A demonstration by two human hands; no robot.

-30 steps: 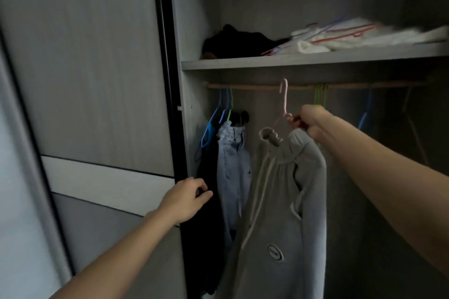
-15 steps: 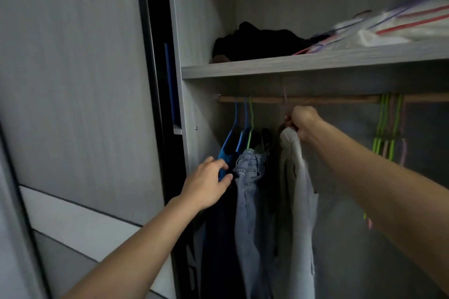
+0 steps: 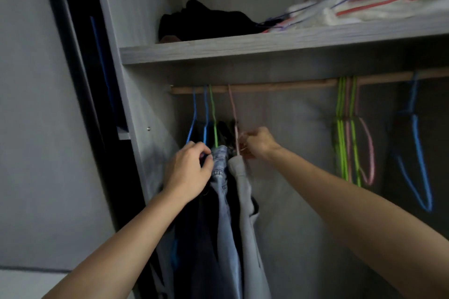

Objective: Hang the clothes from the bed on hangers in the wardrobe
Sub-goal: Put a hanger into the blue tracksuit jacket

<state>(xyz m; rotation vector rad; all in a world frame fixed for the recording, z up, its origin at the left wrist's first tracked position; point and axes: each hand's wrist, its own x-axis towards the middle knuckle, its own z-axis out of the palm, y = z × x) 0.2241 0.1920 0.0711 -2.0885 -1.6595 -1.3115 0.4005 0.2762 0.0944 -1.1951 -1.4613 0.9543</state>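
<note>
Two hands below the rail: left hand grips the dark garment, right hand pinches the pink hanger.

The rail is bare between the pink hanger and the bunch of empty hangers farther right. The space below that stretch is open back to the rear wall. At the left, the hung clothes are packed tight against the side wall. The shelf sits close above the rail, leaving only a narrow gap. A blue hanger hangs beyond the bunch.
</note>
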